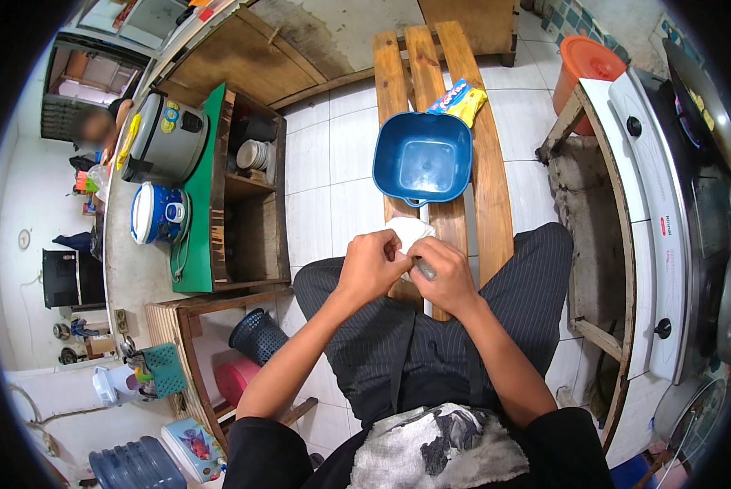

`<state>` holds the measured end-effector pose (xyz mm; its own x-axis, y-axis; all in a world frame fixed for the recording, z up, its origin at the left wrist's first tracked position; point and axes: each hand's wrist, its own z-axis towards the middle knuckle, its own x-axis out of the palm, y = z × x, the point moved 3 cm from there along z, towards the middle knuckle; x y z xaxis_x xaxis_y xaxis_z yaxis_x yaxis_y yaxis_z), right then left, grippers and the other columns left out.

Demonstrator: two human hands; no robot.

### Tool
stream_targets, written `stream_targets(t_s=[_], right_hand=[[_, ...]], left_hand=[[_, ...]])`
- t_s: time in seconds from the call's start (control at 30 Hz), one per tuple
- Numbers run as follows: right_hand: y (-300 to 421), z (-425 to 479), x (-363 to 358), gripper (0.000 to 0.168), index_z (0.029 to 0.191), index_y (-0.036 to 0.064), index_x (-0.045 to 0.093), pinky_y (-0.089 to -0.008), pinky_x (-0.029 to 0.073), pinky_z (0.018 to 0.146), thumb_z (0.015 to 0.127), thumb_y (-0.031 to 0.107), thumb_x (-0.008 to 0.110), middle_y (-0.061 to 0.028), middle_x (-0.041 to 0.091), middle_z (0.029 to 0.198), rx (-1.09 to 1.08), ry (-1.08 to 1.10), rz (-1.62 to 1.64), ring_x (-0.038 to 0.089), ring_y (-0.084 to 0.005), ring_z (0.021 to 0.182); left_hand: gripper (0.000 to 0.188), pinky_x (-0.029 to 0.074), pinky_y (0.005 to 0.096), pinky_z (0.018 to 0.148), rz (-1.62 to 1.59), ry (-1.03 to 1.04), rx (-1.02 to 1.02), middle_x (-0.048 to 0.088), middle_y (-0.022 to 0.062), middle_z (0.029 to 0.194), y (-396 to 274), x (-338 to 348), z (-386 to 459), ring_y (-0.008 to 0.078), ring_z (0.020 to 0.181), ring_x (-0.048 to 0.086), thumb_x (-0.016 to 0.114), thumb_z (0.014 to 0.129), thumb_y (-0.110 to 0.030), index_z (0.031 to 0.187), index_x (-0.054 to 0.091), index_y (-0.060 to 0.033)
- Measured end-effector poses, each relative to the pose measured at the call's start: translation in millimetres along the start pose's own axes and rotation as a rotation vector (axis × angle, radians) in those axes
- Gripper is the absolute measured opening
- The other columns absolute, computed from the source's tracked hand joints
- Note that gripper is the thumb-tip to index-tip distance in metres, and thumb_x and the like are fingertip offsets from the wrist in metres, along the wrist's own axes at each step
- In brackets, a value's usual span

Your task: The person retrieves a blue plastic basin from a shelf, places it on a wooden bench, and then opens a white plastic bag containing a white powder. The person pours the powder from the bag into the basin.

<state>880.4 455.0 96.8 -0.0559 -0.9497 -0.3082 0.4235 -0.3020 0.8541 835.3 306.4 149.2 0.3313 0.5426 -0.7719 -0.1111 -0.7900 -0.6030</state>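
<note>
My left hand [374, 263] and my right hand [442, 272] meet over a slatted wooden bench [494, 214], fingers pinched together at a white bag or packet [411, 231]. The white thing lies between the hands; what it holds is hidden. Part of it, or another translucent piece, shows under my right fingers. Just beyond the hands a blue plastic basin [426, 162] rests on the bench, with nothing seen inside. A yellow and blue printed packet [461, 102] leans at the basin's far right edge.
A gas stove [646, 208] on a tiled stand is at the right, with an orange bucket [591, 58] behind. At the left are a wooden shelf [249, 235], a rice cooker [161, 214] and a blue perforated basket [258, 336]. Another person [96, 131] is at the far left.
</note>
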Motion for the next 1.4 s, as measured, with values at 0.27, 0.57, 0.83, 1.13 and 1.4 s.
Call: stream_targets(t_s=[0.27,0.57,0.83,1.13,1.4], right_hand=[[4,-2,2,0.020,0.096,-0.001,0.066,-0.0439,0.054,0.076,0.077,-0.003,0.071,-0.0156,0.068,0.093,0.045,-0.046,-0.042,0.068,-0.0362,0.086],[-1,-10,3,0.028,0.100,-0.005,0.065,-0.0446,0.055,0.084,0.072,-0.008,0.068,-0.0180,0.068,0.098,0.026,-0.113,-0.095,0.068,-0.0377,0.092],[-11,-9,6,0.028,0.093,-0.004,0.065,-0.0415,0.055,0.076,0.067,-0.009,0.070,-0.0169,0.068,0.092,-0.117,-0.167,-0.164,0.068,-0.0351,0.085],[-13,-7,9,0.026,0.090,-0.002,0.063,-0.0412,0.053,0.075,0.065,-0.002,0.072,-0.0139,0.064,0.086,-0.192,-0.109,-0.196,0.065,-0.0315,0.080],[-16,-7,5,0.021,0.087,0.001,0.063,-0.0407,0.054,0.075,0.071,-0.001,0.076,-0.0108,0.065,0.083,-0.149,-0.127,-0.132,0.067,-0.0293,0.078]], left_hand=[[0.014,0.054,0.0436,0.067,0.197,-0.040,0.246,0.066,0.0196,0.076,-12,-1,-5,0.0359,0.070,0.068,0.069,0.077,-0.008,0.081,0.064,0.0038],[0.014,0.052,0.0465,0.067,0.238,-0.085,0.325,0.063,0.0203,0.078,-19,8,-7,0.0379,0.073,0.065,0.069,0.078,-0.007,0.082,0.061,0.0042],[0.015,0.053,0.0446,0.066,0.113,-0.076,0.243,0.064,0.0204,0.077,-14,13,0,0.0374,0.070,0.065,0.068,0.078,-0.008,0.082,0.061,0.0043],[0.017,0.053,0.0394,0.063,-0.076,-0.057,0.072,0.065,0.0221,0.073,-6,15,-1,0.0307,0.064,0.066,0.067,0.079,-0.008,0.086,0.065,0.0076],[0.015,0.051,0.0294,0.059,-0.475,-0.014,-0.046,0.067,0.0080,0.068,25,21,0,0.0109,0.066,0.065,0.065,0.089,-0.007,0.084,0.066,0.0068]])
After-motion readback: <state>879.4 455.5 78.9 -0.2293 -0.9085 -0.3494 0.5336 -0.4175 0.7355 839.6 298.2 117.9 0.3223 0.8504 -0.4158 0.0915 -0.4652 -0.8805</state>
